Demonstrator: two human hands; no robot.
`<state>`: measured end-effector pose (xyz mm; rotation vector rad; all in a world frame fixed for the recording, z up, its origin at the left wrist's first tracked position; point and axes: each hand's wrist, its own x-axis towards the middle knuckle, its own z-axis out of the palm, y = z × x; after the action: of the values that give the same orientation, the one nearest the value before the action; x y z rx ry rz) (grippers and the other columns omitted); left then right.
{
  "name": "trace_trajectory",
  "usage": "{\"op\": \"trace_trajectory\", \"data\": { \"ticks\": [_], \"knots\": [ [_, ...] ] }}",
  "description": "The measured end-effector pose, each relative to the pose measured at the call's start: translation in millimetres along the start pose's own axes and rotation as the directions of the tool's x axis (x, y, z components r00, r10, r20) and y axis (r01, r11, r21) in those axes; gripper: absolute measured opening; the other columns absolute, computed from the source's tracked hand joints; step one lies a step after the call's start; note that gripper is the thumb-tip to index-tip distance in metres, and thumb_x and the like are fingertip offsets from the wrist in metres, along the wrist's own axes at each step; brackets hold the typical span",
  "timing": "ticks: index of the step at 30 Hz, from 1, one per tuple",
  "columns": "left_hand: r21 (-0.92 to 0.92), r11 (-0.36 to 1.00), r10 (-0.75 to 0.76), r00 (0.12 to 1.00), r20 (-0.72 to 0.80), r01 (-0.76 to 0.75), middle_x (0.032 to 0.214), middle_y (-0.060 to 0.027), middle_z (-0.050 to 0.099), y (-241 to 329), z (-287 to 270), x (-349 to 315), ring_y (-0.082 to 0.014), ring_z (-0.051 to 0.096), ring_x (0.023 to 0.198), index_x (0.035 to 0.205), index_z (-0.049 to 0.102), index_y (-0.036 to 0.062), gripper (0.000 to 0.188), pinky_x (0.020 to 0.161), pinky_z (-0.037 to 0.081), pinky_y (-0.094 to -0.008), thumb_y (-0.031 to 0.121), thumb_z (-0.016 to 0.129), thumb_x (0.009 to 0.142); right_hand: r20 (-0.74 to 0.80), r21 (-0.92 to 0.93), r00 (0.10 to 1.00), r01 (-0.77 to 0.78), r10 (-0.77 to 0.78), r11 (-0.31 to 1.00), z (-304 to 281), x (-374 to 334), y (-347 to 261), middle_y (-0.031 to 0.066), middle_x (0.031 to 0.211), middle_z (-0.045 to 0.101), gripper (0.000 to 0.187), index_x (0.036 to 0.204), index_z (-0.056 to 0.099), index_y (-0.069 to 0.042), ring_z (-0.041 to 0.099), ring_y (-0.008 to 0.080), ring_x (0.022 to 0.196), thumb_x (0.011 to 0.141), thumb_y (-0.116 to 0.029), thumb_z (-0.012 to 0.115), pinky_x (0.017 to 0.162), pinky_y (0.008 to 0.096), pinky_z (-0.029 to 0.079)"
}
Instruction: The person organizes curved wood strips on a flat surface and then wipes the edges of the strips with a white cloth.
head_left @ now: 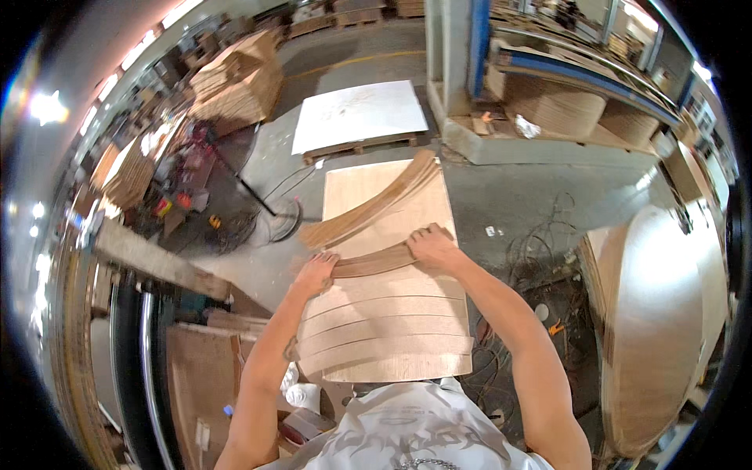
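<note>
A curved brown wooden strip (pixel 374 262) spans the space between my hands. My left hand (pixel 317 272) is closed on its left end. On its right end my right hand (pixel 433 246) is closed too, the fingertips curled over the far edge. Beyond it, several darker curved wooden strips (pixel 368 205) lie bunched at a slant, their far ends at the upper right. Between the held strip and my body, several pale curved strips (pixel 384 342) lie in rows, edge to edge. Under everything is a light wooden board (pixel 345 186).
A white sheet (pixel 360 117) rests on a pallet ahead. Stacked panels (pixel 239 78) stand far left, and a pole with a round base (pixel 283 221) nearer. At right are a large curved panel (pixel 654 313) and tangled cables (pixel 536 239); a blue-edged machine (pixel 580 63) stands beyond.
</note>
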<state>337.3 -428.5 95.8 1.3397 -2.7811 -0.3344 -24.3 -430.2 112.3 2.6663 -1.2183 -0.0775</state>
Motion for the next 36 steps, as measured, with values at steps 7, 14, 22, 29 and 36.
{"op": "trace_trajectory", "data": {
  "ticks": [7, 14, 22, 29, 36],
  "knots": [
    [0.043, 0.994, -0.096, 0.995, 0.007, 0.095, 0.124, -0.0167, 0.055, 16, -16, -10, -0.0358, 0.052, 0.118, 0.129, 0.044, 0.0061, 0.061, 0.097, 0.040, -0.0480, 0.010, 0.068, 0.072, 0.165, 0.159, 0.986, -0.029, 0.002, 0.987, -17, 14, 17, 0.0081, 0.108, 0.065, 0.029, 0.114, 0.057, -0.012, 0.063, 0.0252, 0.102, 0.087, -0.022, 0.059, 0.090, 0.0453, 0.044],
    [0.005, 0.994, -0.107, 0.994, -0.010, 0.107, 0.123, -0.0190, 0.056, 21, -15, -3, -0.0360, 0.052, 0.118, 0.129, 0.046, 0.0054, 0.055, 0.099, 0.039, -0.0473, 0.007, 0.060, 0.076, 0.228, 0.203, 0.973, -0.007, -0.040, 0.979, -6, 23, 28, 0.0056, 0.107, 0.064, 0.047, 0.121, 0.056, -0.013, 0.063, 0.0249, 0.101, 0.078, -0.024, 0.072, 0.087, 0.0460, 0.044],
    [0.035, 0.963, -0.247, 0.932, -0.263, 0.266, 0.136, -0.0223, 0.046, 30, 4, -27, -0.0412, 0.040, 0.128, 0.137, 0.040, -0.0018, 0.068, 0.108, 0.034, -0.0478, 0.020, 0.067, 0.079, 0.104, 0.236, 0.988, -0.140, 0.118, 0.962, -15, 25, 11, 0.0074, 0.129, 0.054, 0.047, 0.128, 0.052, -0.014, 0.046, 0.0222, 0.126, 0.083, -0.021, 0.064, 0.107, 0.0522, 0.028],
    [-0.649, 0.576, -0.771, 0.593, -0.231, 0.496, 0.110, -0.0184, 0.066, 115, -8, -189, -0.0338, 0.064, 0.096, 0.123, 0.057, 0.0009, 0.040, 0.083, 0.049, -0.0384, 0.028, 0.058, 0.093, -0.015, 0.679, 0.746, -0.481, 0.666, 0.555, -25, -132, -43, 0.0191, 0.133, 0.052, 0.049, 0.129, 0.053, -0.001, 0.048, 0.0361, 0.124, 0.089, -0.027, 0.065, 0.102, 0.0486, 0.038],
    [-0.773, 0.028, -0.948, -0.229, -0.222, 0.634, 0.091, -0.0191, 0.069, 127, 70, -389, -0.0299, 0.068, 0.083, 0.103, 0.066, -0.0016, 0.030, 0.075, 0.051, -0.0376, 0.026, 0.059, 0.092, 0.080, 0.646, 0.466, -0.697, 0.881, 0.311, -35, -245, -122, 0.0160, 0.121, 0.062, 0.033, 0.124, 0.057, 0.000, 0.060, 0.0298, 0.110, 0.098, -0.021, 0.056, 0.091, 0.0401, 0.049]
  ]
}}
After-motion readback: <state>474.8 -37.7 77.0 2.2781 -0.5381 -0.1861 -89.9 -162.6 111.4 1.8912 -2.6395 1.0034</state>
